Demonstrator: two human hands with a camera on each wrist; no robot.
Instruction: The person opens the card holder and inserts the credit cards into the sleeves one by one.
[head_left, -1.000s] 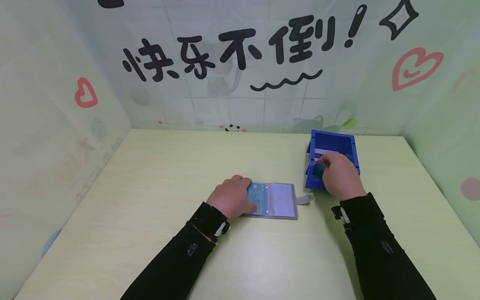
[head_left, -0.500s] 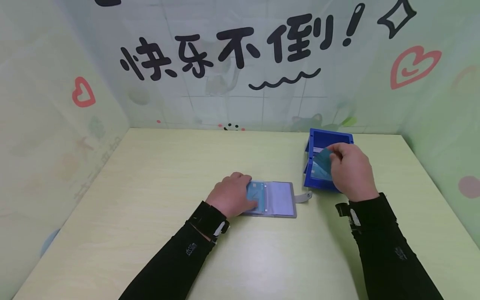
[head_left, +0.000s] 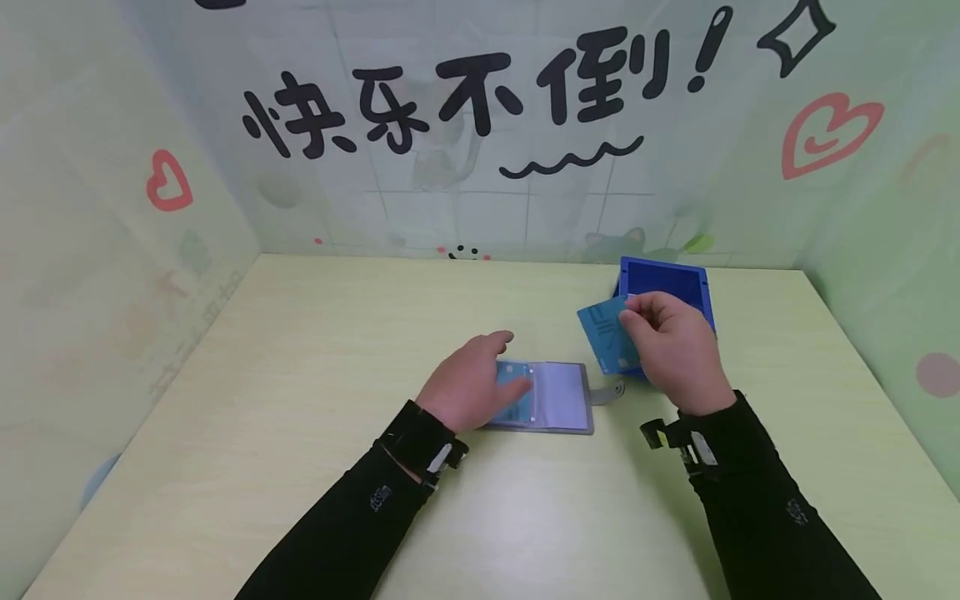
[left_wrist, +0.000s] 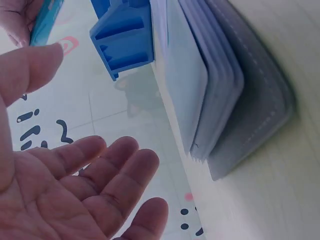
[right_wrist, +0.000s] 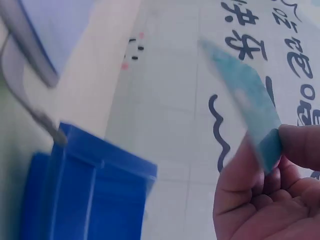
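Blue card [head_left: 604,336], right of frame centre, pinched by right hand [head_left: 675,354]; open wallet [head_left: 562,397] lies below-left, nearer left hand [head_left: 468,383], fingers spread.

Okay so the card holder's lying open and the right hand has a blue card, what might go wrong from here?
The right hand pinches the blue card near one end, so it might twist or slip. The left hand isn't gripping the card holder, which could slide if pushed. The strap sticking out from its side might catch a passing sleeve.
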